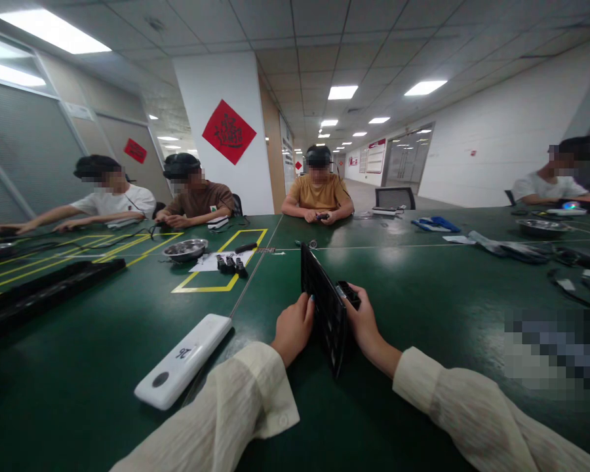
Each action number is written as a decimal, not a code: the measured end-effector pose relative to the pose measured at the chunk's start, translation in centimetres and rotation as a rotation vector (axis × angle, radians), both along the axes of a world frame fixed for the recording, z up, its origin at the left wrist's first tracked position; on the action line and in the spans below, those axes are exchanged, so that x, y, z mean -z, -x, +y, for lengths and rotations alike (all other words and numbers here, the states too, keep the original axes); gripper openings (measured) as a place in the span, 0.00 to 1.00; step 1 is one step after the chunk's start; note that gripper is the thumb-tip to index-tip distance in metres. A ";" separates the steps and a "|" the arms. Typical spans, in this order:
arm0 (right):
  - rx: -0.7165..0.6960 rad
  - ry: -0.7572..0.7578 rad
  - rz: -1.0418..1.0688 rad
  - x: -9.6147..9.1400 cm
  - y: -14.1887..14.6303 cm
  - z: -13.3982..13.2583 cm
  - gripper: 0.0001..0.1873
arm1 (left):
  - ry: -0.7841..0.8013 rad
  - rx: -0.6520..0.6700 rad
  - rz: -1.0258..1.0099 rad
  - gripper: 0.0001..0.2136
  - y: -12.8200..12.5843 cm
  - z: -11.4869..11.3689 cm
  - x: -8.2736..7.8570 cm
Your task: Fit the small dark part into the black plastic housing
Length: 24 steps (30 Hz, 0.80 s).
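A black flat panel [324, 305], like a tray or keyboard frame, stands on its edge on the green table [398, 406] right in front of me. My left hand [294, 328] grips its left face with curled fingers. My right hand [362, 318] closes on its right side and also presses a small black part [349, 293] against it. Both my sleeves are cream-coloured.
A white power bank [184, 359] lies near my left arm. Farther left sits a long black tray [44, 288], a metal bowl [185, 249] and small black parts [230, 264] on paper. Several people sit around the table. More bowls and cables lie at the right.
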State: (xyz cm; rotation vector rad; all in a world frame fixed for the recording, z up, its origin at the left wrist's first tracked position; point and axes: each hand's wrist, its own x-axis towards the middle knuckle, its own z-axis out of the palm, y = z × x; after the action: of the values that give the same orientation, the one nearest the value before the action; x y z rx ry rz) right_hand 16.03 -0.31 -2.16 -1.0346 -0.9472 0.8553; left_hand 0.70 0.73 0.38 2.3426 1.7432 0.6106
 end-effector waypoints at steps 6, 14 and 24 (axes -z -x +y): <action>-0.014 0.013 -0.008 -0.3 0.0 -0.4 0.27 | 0.024 0.015 -0.023 0.19 0.1 0.0 -0.4; 0.003 0.000 -0.013 -0.2 0.0 -0.2 0.26 | 0.037 0.007 0.004 0.16 0.1 -0.3 -0.7; -0.002 0.003 -0.036 -0.5 0.1 -0.5 0.26 | 0.110 -0.032 -0.008 0.30 0.2 0.1 -0.5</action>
State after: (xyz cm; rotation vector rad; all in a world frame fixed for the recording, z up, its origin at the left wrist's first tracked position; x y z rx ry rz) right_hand 15.97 -0.78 -1.66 -1.0547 -0.9780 0.8419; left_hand 0.50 0.79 0.93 2.2403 1.7668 0.5146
